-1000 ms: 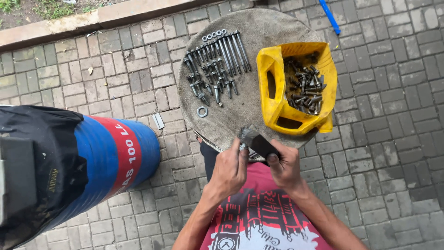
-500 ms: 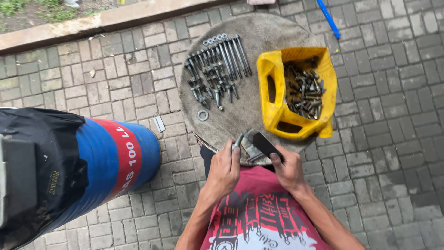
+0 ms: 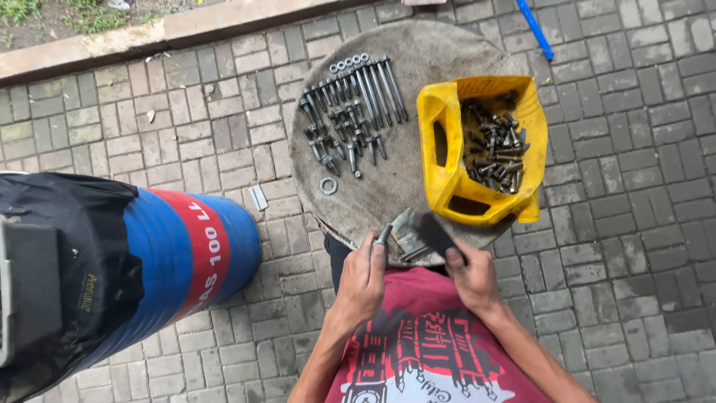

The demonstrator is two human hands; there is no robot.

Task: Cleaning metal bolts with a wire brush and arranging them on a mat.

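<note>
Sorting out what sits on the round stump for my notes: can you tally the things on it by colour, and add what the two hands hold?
Yellow: 1, cut-open jug holding bolts
Grey metal: 2 groups, laid-out bolts and 1 loose washer
Left hand: 1 bolt
Right hand: 1 dark-handled brush
Total: 6

Single head-worn view, looking almost straight down from above the person's torso at close range. The round work surface (image 3: 388,186) sits upper centre, paved ground surrounds it, and a blue drum (image 3: 186,254) fills the lower left.
</note>
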